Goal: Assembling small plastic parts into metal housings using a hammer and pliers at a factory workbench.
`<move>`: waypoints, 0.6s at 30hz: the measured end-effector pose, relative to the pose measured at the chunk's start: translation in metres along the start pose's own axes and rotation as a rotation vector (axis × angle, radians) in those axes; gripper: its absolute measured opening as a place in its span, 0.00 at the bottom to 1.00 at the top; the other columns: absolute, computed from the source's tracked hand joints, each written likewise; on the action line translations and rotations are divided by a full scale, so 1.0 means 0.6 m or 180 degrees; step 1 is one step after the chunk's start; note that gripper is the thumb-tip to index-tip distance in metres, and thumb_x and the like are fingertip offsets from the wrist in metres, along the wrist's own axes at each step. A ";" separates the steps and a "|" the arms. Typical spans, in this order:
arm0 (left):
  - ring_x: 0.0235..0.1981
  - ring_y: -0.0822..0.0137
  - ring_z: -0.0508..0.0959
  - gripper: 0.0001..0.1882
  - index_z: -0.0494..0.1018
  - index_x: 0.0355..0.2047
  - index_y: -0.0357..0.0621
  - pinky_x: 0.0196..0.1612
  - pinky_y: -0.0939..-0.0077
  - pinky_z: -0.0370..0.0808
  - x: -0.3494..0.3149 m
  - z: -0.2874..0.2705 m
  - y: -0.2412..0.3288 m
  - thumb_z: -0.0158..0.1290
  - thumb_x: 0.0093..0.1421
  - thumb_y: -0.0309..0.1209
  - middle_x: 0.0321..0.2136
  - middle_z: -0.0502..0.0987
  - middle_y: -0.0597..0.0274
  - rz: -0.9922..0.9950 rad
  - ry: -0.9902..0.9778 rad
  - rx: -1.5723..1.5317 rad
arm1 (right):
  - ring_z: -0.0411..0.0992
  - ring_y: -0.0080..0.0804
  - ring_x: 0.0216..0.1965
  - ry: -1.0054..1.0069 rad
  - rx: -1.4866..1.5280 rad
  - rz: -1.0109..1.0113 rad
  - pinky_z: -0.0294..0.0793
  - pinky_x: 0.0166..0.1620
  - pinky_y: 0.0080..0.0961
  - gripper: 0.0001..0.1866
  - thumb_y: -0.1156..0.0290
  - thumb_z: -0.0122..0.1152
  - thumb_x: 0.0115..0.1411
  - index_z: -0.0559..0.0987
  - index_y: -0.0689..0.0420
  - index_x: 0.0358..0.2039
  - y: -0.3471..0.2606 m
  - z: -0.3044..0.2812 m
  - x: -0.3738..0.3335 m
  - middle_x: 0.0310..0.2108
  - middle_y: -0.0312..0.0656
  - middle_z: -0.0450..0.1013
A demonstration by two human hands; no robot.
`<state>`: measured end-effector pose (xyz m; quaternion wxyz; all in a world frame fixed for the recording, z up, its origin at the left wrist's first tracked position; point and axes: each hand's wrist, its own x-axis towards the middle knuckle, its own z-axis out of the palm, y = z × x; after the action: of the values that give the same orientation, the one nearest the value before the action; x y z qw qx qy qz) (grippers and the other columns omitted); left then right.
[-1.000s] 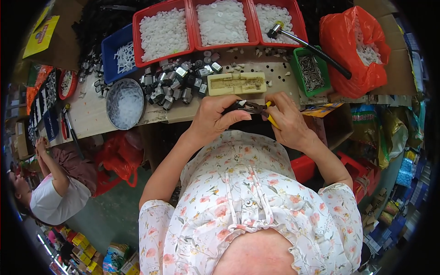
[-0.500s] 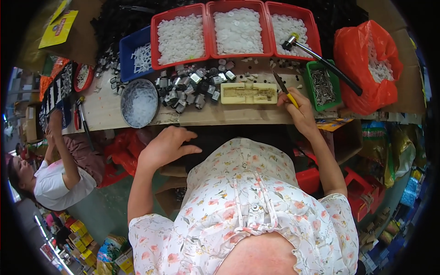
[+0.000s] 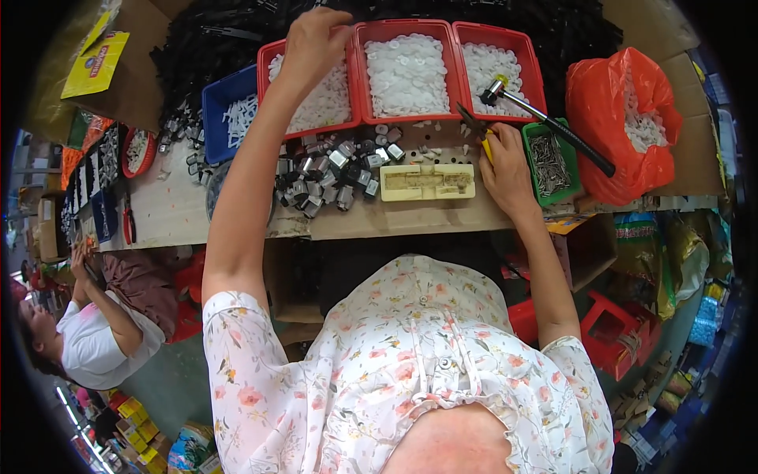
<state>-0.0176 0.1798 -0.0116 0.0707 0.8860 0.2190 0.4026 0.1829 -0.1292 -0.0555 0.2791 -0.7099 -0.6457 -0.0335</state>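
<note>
My left hand [image 3: 314, 43] is stretched far forward over the left red bin [image 3: 357, 79] of white plastic pieces, next to a heap of black parts [image 3: 229, 33]. Its fingers are apart, and I see nothing in them. In my right hand [image 3: 508, 170] is a pair of pliers [image 3: 472, 122] with dark jaws and yellow handles, the jaws pointing forward and left. Beside that hand lies a cream-coloured fixture block [image 3: 427, 183] with a long recess that looks bare. A pile of small silver-and-black metal parts [image 3: 324, 175] sits left of the block.
A hammer [image 3: 545, 114] lies across the right red bin and a green bin [image 3: 580, 189] of metal pins. Farther right stands a red plastic bag [image 3: 588, 118] of white pieces. A blue bin [image 3: 212, 118] holds white parts. Another person [image 3: 106, 340] sits at the left.
My left hand has moved from the table's front edge to beyond the left red bin. My right hand, with the pliers, has shifted slightly left and forward.
</note>
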 end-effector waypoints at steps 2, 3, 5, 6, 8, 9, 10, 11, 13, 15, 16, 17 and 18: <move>0.39 0.53 0.82 0.14 0.80 0.42 0.39 0.42 0.66 0.77 0.031 0.017 -0.058 0.59 0.57 0.32 0.34 0.82 0.52 -0.0167 -0.0017 0.0191 | 0.65 0.53 0.51 -0.0131 -0.0120 0.0024 0.68 0.53 0.40 0.11 0.80 0.59 0.56 0.72 0.70 0.39 -0.001 -0.004 -0.005 0.47 0.54 0.66; 0.40 0.52 0.82 0.16 0.80 0.43 0.40 0.43 0.65 0.77 0.042 0.021 -0.087 0.60 0.56 0.34 0.36 0.82 0.50 -0.0349 -0.0043 0.0396 | 0.65 0.53 0.51 -0.0130 -0.0118 0.0019 0.68 0.53 0.40 0.11 0.80 0.59 0.56 0.72 0.70 0.39 -0.003 -0.004 -0.009 0.47 0.54 0.66; 0.41 0.52 0.82 0.17 0.80 0.43 0.41 0.45 0.64 0.76 0.062 0.032 -0.142 0.61 0.55 0.36 0.37 0.82 0.49 -0.0725 -0.0315 0.0516 | 0.66 0.52 0.50 -0.0088 -0.0104 0.0039 0.68 0.52 0.39 0.12 0.77 0.63 0.56 0.73 0.69 0.39 -0.005 -0.006 -0.017 0.47 0.54 0.66; 0.41 0.51 0.82 0.19 0.80 0.44 0.42 0.46 0.63 0.76 0.070 0.037 -0.157 0.61 0.54 0.38 0.38 0.82 0.47 -0.1092 -0.0594 0.0630 | 0.66 0.52 0.50 -0.0085 -0.0101 0.0039 0.68 0.52 0.39 0.12 0.77 0.63 0.56 0.73 0.69 0.39 -0.005 -0.008 -0.020 0.47 0.54 0.66; 0.41 0.51 0.82 0.20 0.80 0.44 0.43 0.47 0.63 0.76 0.077 0.050 -0.177 0.62 0.53 0.39 0.39 0.82 0.47 -0.1118 -0.0831 0.0949 | 0.66 0.52 0.50 -0.0185 0.0043 0.0180 0.68 0.51 0.38 0.14 0.75 0.65 0.56 0.73 0.68 0.38 -0.007 -0.011 -0.025 0.47 0.53 0.66; 0.42 0.51 0.82 0.21 0.81 0.45 0.44 0.48 0.62 0.76 0.077 0.053 -0.184 0.62 0.52 0.39 0.39 0.82 0.47 -0.1146 -0.1066 0.1266 | 0.66 0.52 0.50 -0.0181 0.0056 0.0179 0.68 0.51 0.38 0.14 0.75 0.65 0.56 0.73 0.68 0.38 -0.008 -0.012 -0.026 0.47 0.53 0.66; 0.42 0.51 0.82 0.21 0.81 0.45 0.44 0.48 0.62 0.76 0.076 0.056 -0.190 0.62 0.52 0.39 0.39 0.82 0.47 -0.1149 -0.1069 0.1284 | 0.66 0.51 0.50 -0.0166 0.0057 0.0149 0.68 0.51 0.38 0.14 0.75 0.65 0.55 0.73 0.68 0.38 -0.009 -0.012 -0.028 0.47 0.52 0.66; 0.42 0.52 0.82 0.21 0.80 0.45 0.43 0.48 0.63 0.76 0.076 0.063 -0.192 0.62 0.52 0.39 0.39 0.82 0.48 -0.1193 -0.0973 0.1219 | 0.66 0.51 0.49 -0.0151 0.0046 0.0145 0.68 0.50 0.38 0.14 0.75 0.66 0.55 0.73 0.68 0.38 -0.009 -0.013 -0.031 0.47 0.52 0.66; 0.42 0.52 0.82 0.21 0.80 0.45 0.43 0.49 0.64 0.76 0.073 0.066 -0.200 0.63 0.52 0.39 0.39 0.82 0.49 -0.1241 -0.0884 0.1166 | 0.66 0.51 0.50 -0.0133 0.0060 0.0145 0.68 0.50 0.39 0.14 0.75 0.66 0.55 0.73 0.68 0.37 -0.007 -0.014 -0.033 0.47 0.52 0.67; 0.41 0.55 0.83 0.21 0.81 0.45 0.43 0.47 0.67 0.76 0.068 0.052 -0.207 0.63 0.52 0.38 0.40 0.82 0.51 -0.1210 -0.0576 0.0989 | 0.66 0.51 0.50 -0.0124 0.0088 0.0116 0.68 0.51 0.39 0.14 0.75 0.67 0.54 0.73 0.67 0.37 -0.007 -0.013 -0.037 0.47 0.52 0.67; 0.41 0.55 0.83 0.21 0.81 0.45 0.43 0.47 0.67 0.76 0.061 0.043 -0.210 0.63 0.52 0.38 0.40 0.82 0.51 -0.1228 -0.0574 0.1010 | 0.67 0.51 0.51 -0.0085 0.0125 0.0089 0.68 0.52 0.39 0.14 0.75 0.67 0.53 0.74 0.66 0.37 -0.009 -0.012 -0.039 0.48 0.51 0.67; 0.41 0.58 0.83 0.21 0.81 0.45 0.43 0.46 0.68 0.77 0.064 0.027 -0.192 0.63 0.52 0.38 0.40 0.83 0.52 -0.1474 -0.0510 0.0720 | 0.67 0.51 0.52 -0.0035 0.0150 0.0089 0.69 0.53 0.39 0.14 0.75 0.68 0.53 0.74 0.66 0.38 -0.009 -0.013 -0.040 0.48 0.51 0.68; 0.40 0.60 0.83 0.21 0.81 0.44 0.43 0.45 0.70 0.77 0.067 0.017 -0.173 0.64 0.51 0.38 0.40 0.83 0.53 -0.1701 -0.0460 0.0410 | 0.67 0.51 0.52 -0.0029 0.0144 0.0121 0.69 0.53 0.39 0.14 0.75 0.68 0.53 0.74 0.66 0.38 -0.007 -0.012 -0.043 0.48 0.51 0.68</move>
<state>-0.0210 0.2910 -0.0222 0.1333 0.8259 0.4644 0.2907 0.1769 -0.1554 -0.0585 0.2928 -0.7157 -0.6340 -0.0103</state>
